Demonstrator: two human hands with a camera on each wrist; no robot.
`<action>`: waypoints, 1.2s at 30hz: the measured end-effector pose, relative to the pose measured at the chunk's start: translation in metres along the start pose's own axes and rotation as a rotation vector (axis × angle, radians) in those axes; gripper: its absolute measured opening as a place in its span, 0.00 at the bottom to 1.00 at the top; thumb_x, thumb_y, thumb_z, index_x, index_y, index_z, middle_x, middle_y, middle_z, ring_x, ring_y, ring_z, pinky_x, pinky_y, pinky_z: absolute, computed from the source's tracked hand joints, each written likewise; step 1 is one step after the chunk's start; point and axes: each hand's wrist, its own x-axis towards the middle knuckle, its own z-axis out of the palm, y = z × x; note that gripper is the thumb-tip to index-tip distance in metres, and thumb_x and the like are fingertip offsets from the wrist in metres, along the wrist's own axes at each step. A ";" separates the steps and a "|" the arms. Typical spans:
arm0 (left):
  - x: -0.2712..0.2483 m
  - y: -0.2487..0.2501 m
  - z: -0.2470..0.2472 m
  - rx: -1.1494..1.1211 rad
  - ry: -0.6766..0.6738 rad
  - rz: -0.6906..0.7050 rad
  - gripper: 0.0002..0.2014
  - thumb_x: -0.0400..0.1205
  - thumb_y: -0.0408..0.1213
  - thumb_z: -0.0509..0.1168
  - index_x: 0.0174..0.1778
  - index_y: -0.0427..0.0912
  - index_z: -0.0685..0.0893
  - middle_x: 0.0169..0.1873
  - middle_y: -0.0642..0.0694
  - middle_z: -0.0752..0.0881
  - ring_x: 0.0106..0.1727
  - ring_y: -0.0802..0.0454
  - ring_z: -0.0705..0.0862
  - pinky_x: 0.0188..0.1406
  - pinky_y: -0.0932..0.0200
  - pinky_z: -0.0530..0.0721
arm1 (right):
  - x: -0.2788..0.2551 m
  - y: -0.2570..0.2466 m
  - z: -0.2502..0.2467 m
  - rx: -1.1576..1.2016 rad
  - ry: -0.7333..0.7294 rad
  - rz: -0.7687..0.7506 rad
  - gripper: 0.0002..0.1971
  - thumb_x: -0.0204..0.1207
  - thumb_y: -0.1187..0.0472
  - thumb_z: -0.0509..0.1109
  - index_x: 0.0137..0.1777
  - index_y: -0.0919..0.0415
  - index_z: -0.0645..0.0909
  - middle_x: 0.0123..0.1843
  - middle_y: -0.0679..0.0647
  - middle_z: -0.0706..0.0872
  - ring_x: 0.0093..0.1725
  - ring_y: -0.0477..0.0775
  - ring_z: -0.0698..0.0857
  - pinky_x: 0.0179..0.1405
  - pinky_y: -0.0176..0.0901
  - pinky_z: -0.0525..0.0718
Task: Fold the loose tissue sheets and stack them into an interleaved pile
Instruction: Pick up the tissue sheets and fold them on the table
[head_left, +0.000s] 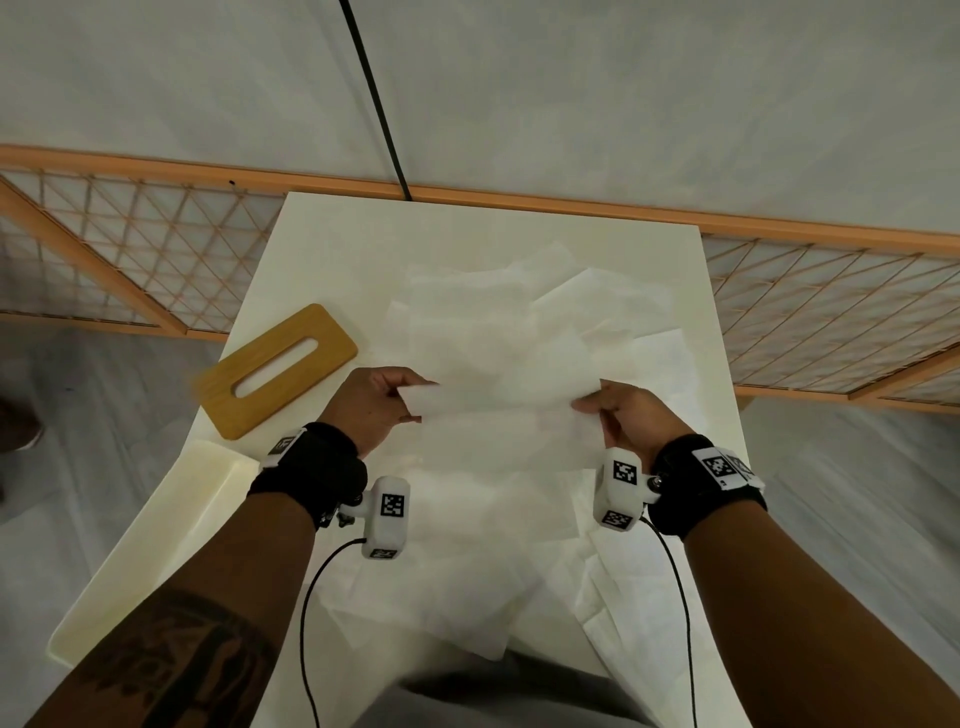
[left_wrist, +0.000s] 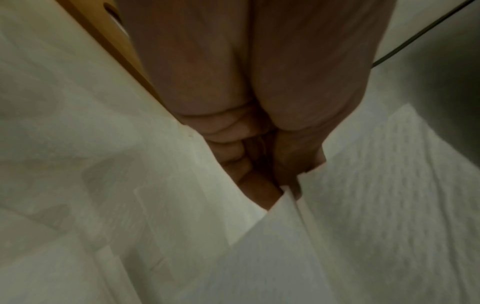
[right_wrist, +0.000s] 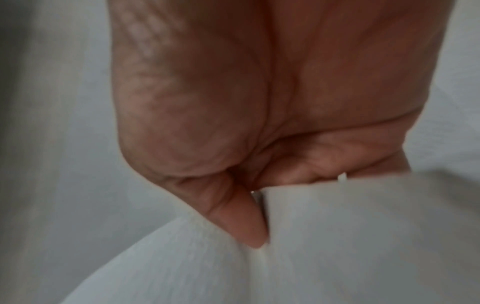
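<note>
Tissue sheet (head_left: 506, 402) held up over table (head_left: 322, 249), stretched between both hands. Left hand (head_left: 376, 408) pinches its left edge, fingers curled. Right hand (head_left: 626, 415) pinches the right edge, thumb (right_wrist: 241, 216) pressed on the sheet. Loose sheets (head_left: 519, 312) lie scattered beneath. Wooden lid (head_left: 278, 371) at left, white tray (head_left: 140, 551) near it.

wooden slotted lid (head_left: 278, 371) | cream tray (head_left: 130, 566) | lattice screen (head_left: 130, 249) | black cable (head_left: 374, 98)
</note>
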 end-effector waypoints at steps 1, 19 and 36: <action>-0.001 0.001 0.000 0.045 -0.015 0.003 0.23 0.76 0.10 0.64 0.34 0.44 0.92 0.39 0.49 0.93 0.43 0.54 0.90 0.40 0.64 0.87 | 0.000 0.001 0.000 0.009 -0.022 0.000 0.18 0.80 0.71 0.59 0.62 0.65 0.86 0.53 0.64 0.92 0.45 0.60 0.93 0.39 0.45 0.90; -0.009 0.004 -0.007 -0.198 -0.034 -0.222 0.12 0.87 0.24 0.56 0.44 0.37 0.84 0.39 0.40 0.88 0.30 0.46 0.84 0.27 0.58 0.83 | 0.016 0.009 -0.004 -0.096 0.064 -0.018 0.29 0.83 0.32 0.60 0.65 0.54 0.86 0.53 0.60 0.91 0.42 0.60 0.86 0.37 0.47 0.84; -0.034 -0.070 -0.008 0.593 -0.071 -0.124 0.13 0.75 0.40 0.79 0.47 0.51 0.80 0.27 0.49 0.82 0.29 0.50 0.87 0.36 0.58 0.82 | 0.038 0.076 -0.005 -0.897 0.300 0.022 0.14 0.75 0.46 0.78 0.40 0.57 0.85 0.33 0.53 0.91 0.36 0.51 0.87 0.37 0.38 0.80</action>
